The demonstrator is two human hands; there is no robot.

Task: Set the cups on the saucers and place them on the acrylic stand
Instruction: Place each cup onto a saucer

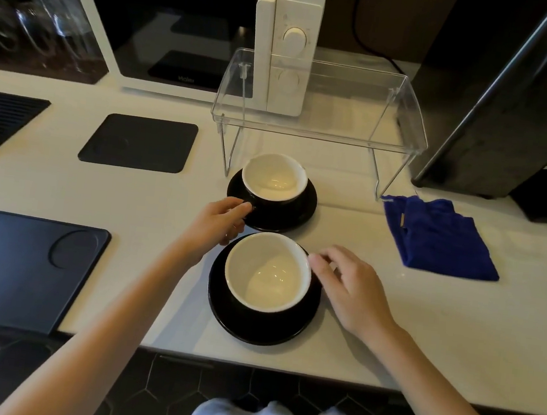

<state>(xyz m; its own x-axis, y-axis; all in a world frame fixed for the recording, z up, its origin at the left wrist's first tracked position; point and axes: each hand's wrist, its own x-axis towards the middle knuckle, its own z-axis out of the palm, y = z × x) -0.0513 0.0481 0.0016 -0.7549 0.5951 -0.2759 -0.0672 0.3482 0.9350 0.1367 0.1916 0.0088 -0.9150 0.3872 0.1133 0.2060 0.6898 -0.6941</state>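
Here, near cup (268, 273) between left hand (219, 223), right hand (348, 284)

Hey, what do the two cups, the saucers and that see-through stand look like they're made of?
Near cup and far cup: probably glazed ceramic, glossy cream inside, black outside, with highlights in the bowls. Near saucer and far saucer: apparently the same black glazed ceramic, shiny rims. Stand: clear rigid plastic, likely acrylic; the microwave shows through it.
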